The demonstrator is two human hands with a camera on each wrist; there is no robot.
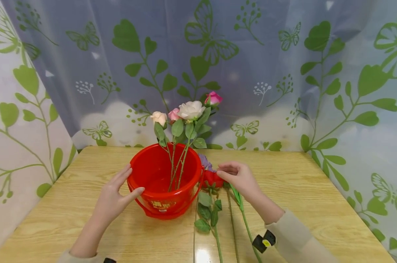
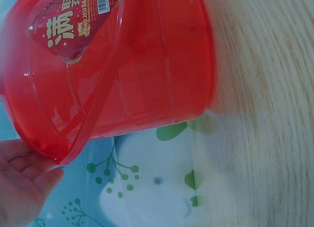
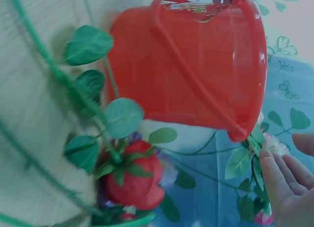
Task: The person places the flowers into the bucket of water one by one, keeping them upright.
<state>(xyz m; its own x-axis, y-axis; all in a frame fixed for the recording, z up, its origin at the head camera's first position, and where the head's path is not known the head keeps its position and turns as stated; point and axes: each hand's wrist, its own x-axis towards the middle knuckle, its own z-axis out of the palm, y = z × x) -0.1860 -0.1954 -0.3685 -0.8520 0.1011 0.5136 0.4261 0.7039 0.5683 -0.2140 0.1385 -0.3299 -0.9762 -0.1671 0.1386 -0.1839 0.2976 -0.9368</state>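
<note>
A red plastic bucket (image 1: 162, 202) stands on the table, with several flowers leaning in it, among them a white flower (image 1: 191, 110), a bright pink rose (image 1: 213, 98) and a peach rose (image 1: 159, 117). My left hand (image 1: 112, 199) touches the bucket's left rim, fingertips against the edge near the handle joint and thumb spread toward the front. To the bucket's right lies a red rose (image 1: 212, 179), with a purple flower (image 1: 205, 162) behind it. Over the red rose hovers my right hand (image 1: 239, 179), fingers relaxed and holding nothing; its thumb stands apart in the right wrist view.
Long green stems (image 1: 217, 243) run from the lying flowers toward the table's near edge. The wooden table (image 1: 277, 175) ends at a curtain (image 1: 271, 73) printed with leaves and butterflies, which also hangs at both sides. A handle (image 3: 189, 82) hangs down the bucket's outside.
</note>
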